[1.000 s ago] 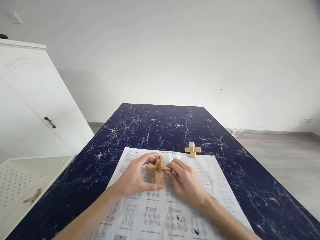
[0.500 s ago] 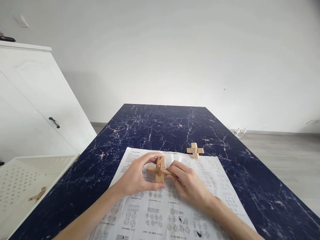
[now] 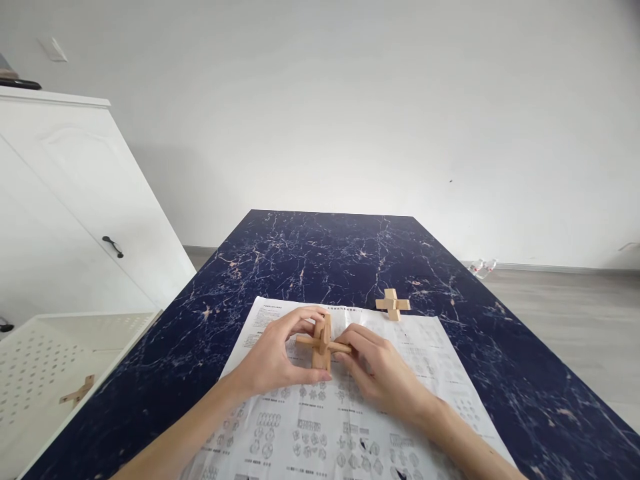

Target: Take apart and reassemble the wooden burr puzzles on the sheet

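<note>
Head view: printed sheet [image 3: 285, 427] lies at the table's [image 3: 320, 253] near edge, roughly centred. Left hand [image 3: 265, 350] half open in a C, gripping a wooden puzzle [image 3: 321, 357]: thumb on its near end, fingers on its far end. Right hand [image 3: 383, 367] mostly closed, thumb and finger pinching the right end of the puzzle's cross stick. Puzzle is over the sheet's far half; can't tell if it touches the paper. White bin [image 3: 45, 360] beside the table's left edge, wooden piece [image 3: 77, 390] inside. Second wooden cross [image 3: 393, 305] at the sheet's far edge, near its right corner. Farther out: white cabinet [image 3: 65, 193] off the left edge, clear plastic items [image 3: 483, 268] past the right edge, pale wall [image 3: 320, 120] beyond the far edge.
</note>
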Tool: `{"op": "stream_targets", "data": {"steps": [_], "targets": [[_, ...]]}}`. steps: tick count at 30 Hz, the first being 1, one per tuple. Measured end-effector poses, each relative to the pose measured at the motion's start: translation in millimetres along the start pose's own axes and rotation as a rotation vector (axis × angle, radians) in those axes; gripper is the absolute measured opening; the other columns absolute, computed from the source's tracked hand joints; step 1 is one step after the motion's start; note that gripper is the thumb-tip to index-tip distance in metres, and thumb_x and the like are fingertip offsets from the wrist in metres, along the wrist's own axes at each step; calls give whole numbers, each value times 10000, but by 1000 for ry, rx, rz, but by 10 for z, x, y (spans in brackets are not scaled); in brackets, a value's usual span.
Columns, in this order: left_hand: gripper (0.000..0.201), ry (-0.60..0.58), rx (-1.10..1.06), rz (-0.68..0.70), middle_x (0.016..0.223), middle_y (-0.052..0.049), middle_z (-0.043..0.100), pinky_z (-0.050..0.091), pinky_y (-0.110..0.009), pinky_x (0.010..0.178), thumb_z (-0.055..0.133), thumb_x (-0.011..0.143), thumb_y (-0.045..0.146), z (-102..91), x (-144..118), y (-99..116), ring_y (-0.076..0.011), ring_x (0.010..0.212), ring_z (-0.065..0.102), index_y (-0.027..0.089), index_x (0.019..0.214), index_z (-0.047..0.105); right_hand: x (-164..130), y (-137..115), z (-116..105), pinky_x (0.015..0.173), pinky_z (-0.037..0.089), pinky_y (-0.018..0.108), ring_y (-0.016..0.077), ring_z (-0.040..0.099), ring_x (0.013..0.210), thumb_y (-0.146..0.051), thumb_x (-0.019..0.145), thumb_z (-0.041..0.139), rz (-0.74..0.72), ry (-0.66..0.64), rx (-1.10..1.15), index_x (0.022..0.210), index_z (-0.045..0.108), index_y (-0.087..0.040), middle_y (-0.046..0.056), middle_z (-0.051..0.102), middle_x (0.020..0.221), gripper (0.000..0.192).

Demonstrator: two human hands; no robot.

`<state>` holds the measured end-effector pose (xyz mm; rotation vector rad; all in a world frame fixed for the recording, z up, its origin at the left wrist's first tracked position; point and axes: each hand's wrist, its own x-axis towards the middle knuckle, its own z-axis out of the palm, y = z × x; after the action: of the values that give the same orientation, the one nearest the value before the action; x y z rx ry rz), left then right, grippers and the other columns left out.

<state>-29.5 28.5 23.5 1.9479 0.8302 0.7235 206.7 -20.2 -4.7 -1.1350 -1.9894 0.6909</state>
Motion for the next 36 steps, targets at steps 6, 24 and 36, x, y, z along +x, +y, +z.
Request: {"op": "stream_targets", "data": {"steps": [6, 24, 36], "targets": [[768, 96, 207, 149, 1592, -80, 556, 478, -547, 1216, 942, 783, 434, 96, -79, 8, -353, 1483, 529, 350, 1428, 534, 14, -80, -20, 1037, 568, 477, 274, 667, 1227, -571, 1020, 651, 157, -2, 553, 1452, 472, -263, 133, 657, 1345, 560], [828, 308, 25, 42, 1568, -104, 575, 537, -522, 1158, 946, 756, 477, 17, -41, 88, -351, 1354, 635, 315, 1458, 538, 18, 66, -52, 1031, 550, 552, 338, 641, 1262, -489, 886, 820, 162, 92, -26, 1383, 588, -271, 134, 657, 1406, 590], [781, 101, -122, -6, 1474, -106, 647, 505, -524, 1183, 955, 753, 424, 71, 12, 63, -333, 1357, 634, 284, 1428, 589, -10, -58, -85, 749, 523, 343, 203, 651, 819, -271, 1108, 504, -76, 2, 87, 1020, 676, -232, 44, 715, 933, 197]]}}
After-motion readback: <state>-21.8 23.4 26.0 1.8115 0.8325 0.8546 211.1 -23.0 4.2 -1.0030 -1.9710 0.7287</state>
